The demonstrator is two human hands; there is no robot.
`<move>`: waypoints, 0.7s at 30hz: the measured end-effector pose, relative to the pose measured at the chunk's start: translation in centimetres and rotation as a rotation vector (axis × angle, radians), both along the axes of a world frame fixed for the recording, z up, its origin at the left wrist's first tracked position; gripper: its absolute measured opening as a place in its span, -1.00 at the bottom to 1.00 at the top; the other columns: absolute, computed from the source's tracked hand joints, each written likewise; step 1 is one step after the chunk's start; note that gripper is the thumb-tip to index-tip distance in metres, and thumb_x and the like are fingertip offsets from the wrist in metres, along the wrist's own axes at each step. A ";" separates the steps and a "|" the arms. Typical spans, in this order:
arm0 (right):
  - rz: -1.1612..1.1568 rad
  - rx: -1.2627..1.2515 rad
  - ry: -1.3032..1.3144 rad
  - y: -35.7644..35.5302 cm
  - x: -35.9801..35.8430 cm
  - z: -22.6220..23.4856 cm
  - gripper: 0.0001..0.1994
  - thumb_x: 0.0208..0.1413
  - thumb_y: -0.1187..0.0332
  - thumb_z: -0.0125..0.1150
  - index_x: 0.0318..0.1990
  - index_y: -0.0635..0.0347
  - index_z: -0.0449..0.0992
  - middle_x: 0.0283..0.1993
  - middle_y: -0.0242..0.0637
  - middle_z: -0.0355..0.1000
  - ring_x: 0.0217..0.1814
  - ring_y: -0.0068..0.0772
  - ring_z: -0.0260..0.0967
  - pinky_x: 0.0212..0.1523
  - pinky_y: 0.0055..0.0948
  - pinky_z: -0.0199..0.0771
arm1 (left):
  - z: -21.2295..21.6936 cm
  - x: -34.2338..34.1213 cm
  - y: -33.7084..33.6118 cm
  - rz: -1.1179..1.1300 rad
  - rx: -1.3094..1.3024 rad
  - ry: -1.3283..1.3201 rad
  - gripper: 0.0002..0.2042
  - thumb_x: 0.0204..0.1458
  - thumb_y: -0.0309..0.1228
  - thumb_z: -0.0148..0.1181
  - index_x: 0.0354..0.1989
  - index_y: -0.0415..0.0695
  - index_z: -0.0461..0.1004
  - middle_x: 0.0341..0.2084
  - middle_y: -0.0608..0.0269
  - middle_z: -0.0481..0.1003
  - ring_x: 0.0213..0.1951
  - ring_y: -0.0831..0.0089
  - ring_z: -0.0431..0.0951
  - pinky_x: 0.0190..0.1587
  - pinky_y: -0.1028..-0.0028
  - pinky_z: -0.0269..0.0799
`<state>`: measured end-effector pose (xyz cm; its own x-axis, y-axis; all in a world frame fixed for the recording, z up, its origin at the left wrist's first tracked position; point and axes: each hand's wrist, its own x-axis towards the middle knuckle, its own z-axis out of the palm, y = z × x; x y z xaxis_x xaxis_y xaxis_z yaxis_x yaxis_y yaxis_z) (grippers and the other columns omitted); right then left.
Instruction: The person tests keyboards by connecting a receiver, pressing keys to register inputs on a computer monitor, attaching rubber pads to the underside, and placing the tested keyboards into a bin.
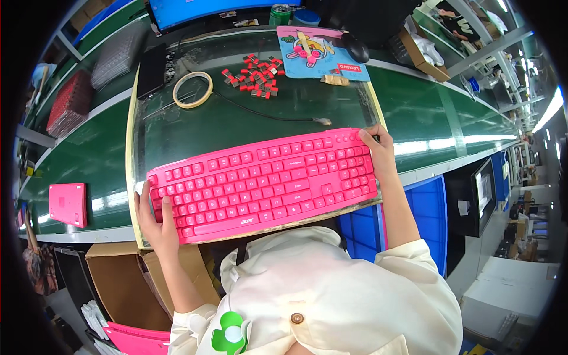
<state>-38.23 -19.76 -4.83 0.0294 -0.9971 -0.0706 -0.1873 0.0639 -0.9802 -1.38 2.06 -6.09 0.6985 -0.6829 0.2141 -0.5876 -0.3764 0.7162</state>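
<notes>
A bright pink computer keyboard (260,183) is held level in front of me, keys facing up, over the near edge of the green work surface. My left hand (157,222) grips its left end, with the thumb on top by the keys and the other fingers around the side. At the upper right corner, my right hand (378,148) has its thumb on the top and its fingers behind, partly hidden. Beyond the keyboard lies a black cable (260,111) with a metal plug.
A tape roll (193,90) and a pile of red-and-grey USB pieces (255,76) lie beyond the cable. Behind are a colourful mouse pad (316,56), a black mouse (355,47) and a monitor (207,12). Another pink keyboard (68,205) lies left. Cardboard boxes (121,284) and blue bins (426,216) stand below.
</notes>
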 end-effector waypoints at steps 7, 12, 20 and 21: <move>0.012 -0.074 0.050 -0.2 -0.5 -0.7 -0.87 0.03 0.45 0.17 -0.48 0.19 0.35 -0.41 -0.38 0.38 -0.37 -0.59 0.21 -0.24 -0.65 0.23 | -0.3 0.3 -0.3 -0.047 -0.048 -0.031 -0.62 0.09 -0.30 0.02 0.11 -0.05 0.32 0.12 0.16 0.31 0.28 0.09 0.05 0.22 0.20 0.04; 0.003 -0.023 0.081 -0.2 -0.8 -0.4 -0.89 0.01 0.42 0.20 -0.46 0.19 0.38 -0.41 -0.38 0.38 -0.38 -0.56 0.22 -0.24 -0.63 0.25 | 0.0 0.2 0.1 -0.045 -0.113 0.009 -0.62 0.07 -0.32 0.04 0.10 -0.05 0.33 0.10 0.15 0.33 0.27 0.08 0.07 0.22 0.20 0.06; 0.072 -0.419 0.559 -3.1 2.2 1.4 -0.83 -0.06 0.32 0.26 -0.30 0.14 0.54 -0.31 -0.33 0.47 -0.32 -0.36 0.35 -0.15 -0.49 0.34 | -0.7 0.7 0.7 -0.051 -0.108 -0.100 -0.62 0.04 -0.35 0.07 0.07 -0.07 0.34 0.07 0.13 0.35 0.25 0.06 0.10 0.22 0.20 0.07; 0.165 -0.477 0.556 -3.8 5.3 3.0 -0.79 -0.08 0.29 0.28 -0.26 0.11 0.57 -0.26 -0.32 0.49 -0.28 -0.30 0.38 -0.12 -0.45 0.35 | -0.7 0.7 0.9 -0.041 -0.103 -0.086 -0.62 0.04 -0.36 0.07 0.07 -0.07 0.34 0.07 0.13 0.35 0.24 0.06 0.11 0.22 0.20 0.07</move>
<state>-32.97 -23.58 -1.82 0.2675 -0.9089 0.3200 -0.6329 -0.4162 -0.6528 -0.66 2.95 -6.79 0.6469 -0.6816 0.3421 -0.6615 -0.2783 0.6964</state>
